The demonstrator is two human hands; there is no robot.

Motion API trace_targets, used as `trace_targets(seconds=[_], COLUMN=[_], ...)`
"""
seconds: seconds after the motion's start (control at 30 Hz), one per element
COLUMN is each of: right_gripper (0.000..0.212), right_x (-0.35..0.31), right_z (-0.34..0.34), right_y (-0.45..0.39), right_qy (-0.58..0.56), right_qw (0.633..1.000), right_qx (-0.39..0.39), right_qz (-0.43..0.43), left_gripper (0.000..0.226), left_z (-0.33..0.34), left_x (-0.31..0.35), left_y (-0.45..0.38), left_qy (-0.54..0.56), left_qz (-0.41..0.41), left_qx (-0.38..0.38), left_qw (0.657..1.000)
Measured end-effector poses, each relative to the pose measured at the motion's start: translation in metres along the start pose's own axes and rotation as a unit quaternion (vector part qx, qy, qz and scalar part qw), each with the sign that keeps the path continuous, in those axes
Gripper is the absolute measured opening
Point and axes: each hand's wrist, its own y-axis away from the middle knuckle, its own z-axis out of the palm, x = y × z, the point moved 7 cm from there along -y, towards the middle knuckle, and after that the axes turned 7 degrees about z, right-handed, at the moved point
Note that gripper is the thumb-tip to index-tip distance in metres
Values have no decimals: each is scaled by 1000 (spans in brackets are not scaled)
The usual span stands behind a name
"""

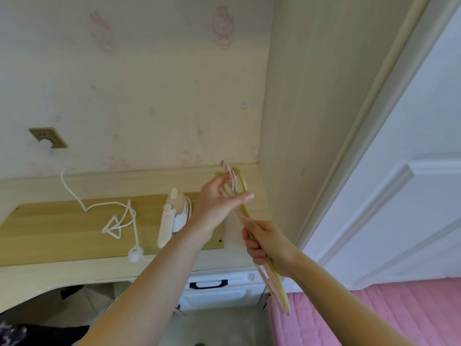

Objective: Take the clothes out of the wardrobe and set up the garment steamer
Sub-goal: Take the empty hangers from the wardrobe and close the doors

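My right hand (pixel 265 243) grips a bundle of thin clothes hangers (pixel 277 283), pink ones and a yellow-green one, around their middle. My left hand (pixel 222 198) pinches the hooks at the top of the same bundle between thumb and fingers. Behind my left wrist, a white handheld garment steamer (pixel 174 216) stands on the wooden desk top (pixel 50 233). Its white cord (pixel 117 221) lies in loops on the desk and runs up to a plug in the wall socket (pixel 47 139). No clothes hang on the hangers.
A wardrobe side panel (pixel 311 108) rises right of the desk, next to a white door (pixel 411 171). White drawers with a black handle (pixel 209 284) sit under the desk. A pink bed cover (pixel 374 315) lies at the lower right. Dark fabric (pixel 15 333) shows bottom left.
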Motion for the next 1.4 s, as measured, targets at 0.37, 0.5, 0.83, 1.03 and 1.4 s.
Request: trace_targets(seconds=[0.37, 0.5, 0.83, 1.03, 1.4], right_gripper=[32, 29, 27, 21, 25], right_x=[-22, -32, -50, -41, -1], right_z=[-22, -30, -50, -61, -48], right_y=[-52, -76, -134, -163, -197], right_qy=[51, 44, 125, 349, 473], right_qw=[997, 994, 972, 887, 802], right_qx=[53, 92, 201, 303, 364], right_qz=[20, 31, 11, -3, 29], left_gripper=[9, 12, 33, 22, 11], left_z=[8, 8, 7, 1, -14], left_x=[1, -1, -31, -92, -178], left_y=[-61, -88, -155, -174, -177], left_qy=[102, 126, 290, 342, 368], left_qz=[-41, -49, -151, -272, -370], left_qx=[25, -17, -91, -69, -34], left_qw=[994, 991, 941, 897, 852])
